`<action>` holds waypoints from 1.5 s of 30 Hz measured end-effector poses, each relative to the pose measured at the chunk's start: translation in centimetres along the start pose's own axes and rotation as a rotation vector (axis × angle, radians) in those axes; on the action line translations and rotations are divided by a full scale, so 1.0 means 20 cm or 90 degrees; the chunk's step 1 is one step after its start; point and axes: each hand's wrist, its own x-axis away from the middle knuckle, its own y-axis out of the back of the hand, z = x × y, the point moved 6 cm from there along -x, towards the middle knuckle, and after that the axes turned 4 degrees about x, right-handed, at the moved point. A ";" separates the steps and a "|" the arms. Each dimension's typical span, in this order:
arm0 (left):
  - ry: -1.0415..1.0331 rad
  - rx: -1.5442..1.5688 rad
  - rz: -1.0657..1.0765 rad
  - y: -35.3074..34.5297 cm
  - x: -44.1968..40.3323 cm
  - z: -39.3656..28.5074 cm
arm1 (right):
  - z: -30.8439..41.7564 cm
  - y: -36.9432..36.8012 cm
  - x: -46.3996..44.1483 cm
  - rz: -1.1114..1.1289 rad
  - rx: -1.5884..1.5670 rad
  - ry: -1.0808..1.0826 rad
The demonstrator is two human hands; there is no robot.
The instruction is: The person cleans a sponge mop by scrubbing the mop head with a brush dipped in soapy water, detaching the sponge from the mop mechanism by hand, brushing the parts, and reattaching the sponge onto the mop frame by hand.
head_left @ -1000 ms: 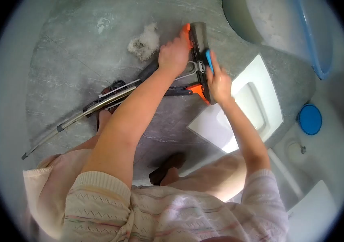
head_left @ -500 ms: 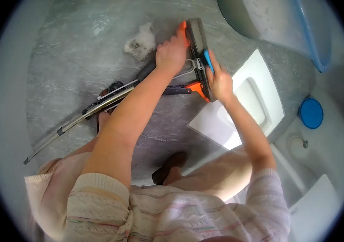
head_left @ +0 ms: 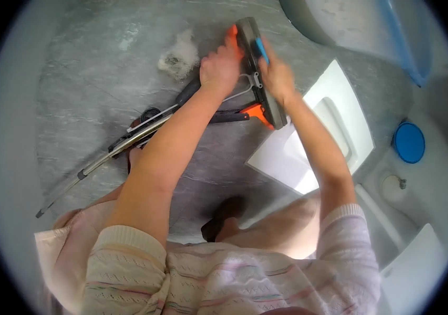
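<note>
A mop lies across the floor with its long grey-brown head [head_left: 272, 109] upper middle and its metal pole [head_left: 124, 143] running down to the left. My left hand [head_left: 220, 68] is closed around the head's upper end, by an orange part [head_left: 233, 37]. A second orange part [head_left: 258, 114] shows at the lower end. My right hand [head_left: 278, 79], slightly blurred, grips a small blue tool [head_left: 261, 50] against the right side of the head; its working edge is hidden. Left of my left hand lies a clump of pale grey fluff [head_left: 181, 58].
A white squat toilet [head_left: 308, 157] is set in the grey floor [head_left: 92, 89] at right. Upper right stands a large blue-rimmed tub [head_left: 408, 52]. A blue round container [head_left: 409, 143] and a white pipe [head_left: 381, 218] are farther right. My shoe [head_left: 224, 218] stands below.
My right hand has moved up along the mop head with the blue tool. The mop head has shifted slightly in view; my left hand keeps its hold.
</note>
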 end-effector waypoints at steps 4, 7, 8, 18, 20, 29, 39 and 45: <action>0.015 -0.038 -0.014 0.00 -0.11 0.07 | 0.08 0.03 -0.17 -0.002 0.031 0.026; 0.015 -0.039 -0.010 0.03 -0.11 0.05 | 0.02 0.08 0.02 -0.035 0.032 0.028; 0.010 -0.049 -0.012 0.01 -0.11 0.06 | -0.02 0.08 0.16 -0.036 0.032 0.023; 0.010 -0.050 -0.046 0.02 -0.12 0.08 | -0.38 0.11 0.79 0.097 0.145 -0.010; 0.023 -0.011 -0.020 0.03 -0.10 0.08 | -0.43 0.14 0.80 0.093 0.093 -0.060; 0.046 0.261 0.163 0.09 -0.23 0.12 | -0.46 0.26 0.80 0.045 -0.155 -0.229; -0.050 0.279 0.480 0.68 0.12 -0.27 | -0.19 0.52 0.65 0.065 -0.549 -0.242; -0.190 0.073 0.325 0.68 0.22 -0.16 | 0.24 0.55 0.38 -0.016 -0.689 -0.073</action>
